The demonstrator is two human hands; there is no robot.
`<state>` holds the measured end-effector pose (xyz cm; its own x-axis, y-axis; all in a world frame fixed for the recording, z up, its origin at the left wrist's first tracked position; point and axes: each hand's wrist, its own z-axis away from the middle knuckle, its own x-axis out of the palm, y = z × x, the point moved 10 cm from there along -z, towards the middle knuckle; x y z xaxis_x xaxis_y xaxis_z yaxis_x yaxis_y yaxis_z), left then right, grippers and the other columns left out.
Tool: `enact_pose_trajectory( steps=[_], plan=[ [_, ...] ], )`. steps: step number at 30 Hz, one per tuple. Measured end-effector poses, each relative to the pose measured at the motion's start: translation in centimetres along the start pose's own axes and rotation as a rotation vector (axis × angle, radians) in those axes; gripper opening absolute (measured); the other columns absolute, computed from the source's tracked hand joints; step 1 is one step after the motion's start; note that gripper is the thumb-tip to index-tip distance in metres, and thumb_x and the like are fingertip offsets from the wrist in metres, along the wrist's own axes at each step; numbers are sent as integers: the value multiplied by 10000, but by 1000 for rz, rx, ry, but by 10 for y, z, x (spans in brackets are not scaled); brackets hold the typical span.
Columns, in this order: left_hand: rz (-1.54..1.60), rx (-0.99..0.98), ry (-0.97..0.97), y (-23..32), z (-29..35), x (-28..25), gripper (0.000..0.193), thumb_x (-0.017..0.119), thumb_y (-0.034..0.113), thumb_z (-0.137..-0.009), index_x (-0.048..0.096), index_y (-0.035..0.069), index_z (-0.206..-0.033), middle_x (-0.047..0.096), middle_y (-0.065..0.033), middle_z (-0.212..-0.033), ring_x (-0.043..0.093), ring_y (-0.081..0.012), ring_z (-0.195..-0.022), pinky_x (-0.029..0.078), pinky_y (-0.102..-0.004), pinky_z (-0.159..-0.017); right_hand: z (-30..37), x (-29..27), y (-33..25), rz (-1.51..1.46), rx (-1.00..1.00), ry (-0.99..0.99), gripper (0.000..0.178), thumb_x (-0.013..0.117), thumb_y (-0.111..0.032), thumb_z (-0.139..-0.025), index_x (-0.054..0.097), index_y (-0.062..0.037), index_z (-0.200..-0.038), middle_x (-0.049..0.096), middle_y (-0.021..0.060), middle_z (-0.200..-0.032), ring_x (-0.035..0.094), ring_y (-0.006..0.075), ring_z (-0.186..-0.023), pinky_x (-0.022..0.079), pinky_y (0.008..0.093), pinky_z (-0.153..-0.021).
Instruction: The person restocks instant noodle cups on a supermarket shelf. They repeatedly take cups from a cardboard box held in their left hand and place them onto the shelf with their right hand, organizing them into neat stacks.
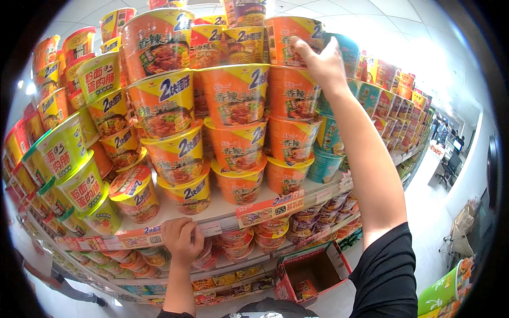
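Note:
My right hand (324, 62) reaches up to the top of a stack and grips an orange instant noodle cup (282, 41). The thumb lies across the cup's front, and the fingers go round its right side, partly hidden. That cup sits on top of more orange noodle cups (290, 91) stacked in a column. My left hand (182, 238) is low on the shelf front, its fingers curled over the shelf edge (222, 229) beside the price labels. Above it, a tilted noodle cup (135, 199) stands in front of the stacks.
Green-and-white noodle cups (79, 183) are stacked at left, teal ones (326, 164) at right. Lower shelves hold bowls (273, 230). An open carton (313, 270) stands below with a package inside. The aisle floor (416, 212) runs along the right; a person's leg (74, 286) shows lower left.

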<state>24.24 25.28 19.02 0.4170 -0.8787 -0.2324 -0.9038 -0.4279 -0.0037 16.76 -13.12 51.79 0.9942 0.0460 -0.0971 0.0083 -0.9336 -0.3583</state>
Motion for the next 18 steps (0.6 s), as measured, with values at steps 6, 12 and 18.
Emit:
enact_pose_trajectory(
  steps=[6,12,18],
  plan=[
    [-9,5,11,2,-2,1,100,699,89,-766,641,68,-845,669,-89,-905,625,-309,-826,460,-447,-776,30,-15,-99,-48,-314,54,957,689,-622,-874,402,58,-1484,541,285,-1398,525,381,-1323,422,476,-1104],
    [-15,-15,26,-6,2,-1,122,710,91,-725,660,91,-836,670,-62,-909,627,-290,-819,466,-429,-775,50,50,-203,-371,-201,-419,858,742,-549,-872,452,-28,-1489,634,234,-1301,627,311,-1191,501,401,-1024],
    [45,-20,15,-8,2,-4,105,711,98,-757,662,83,-849,680,-69,-922,634,-287,-819,464,-426,-772,53,80,-249,-702,-213,-757,768,771,-441,-871,473,-183,-1530,494,226,-1463,558,317,-1285,493,372,-1064]
  ],
)
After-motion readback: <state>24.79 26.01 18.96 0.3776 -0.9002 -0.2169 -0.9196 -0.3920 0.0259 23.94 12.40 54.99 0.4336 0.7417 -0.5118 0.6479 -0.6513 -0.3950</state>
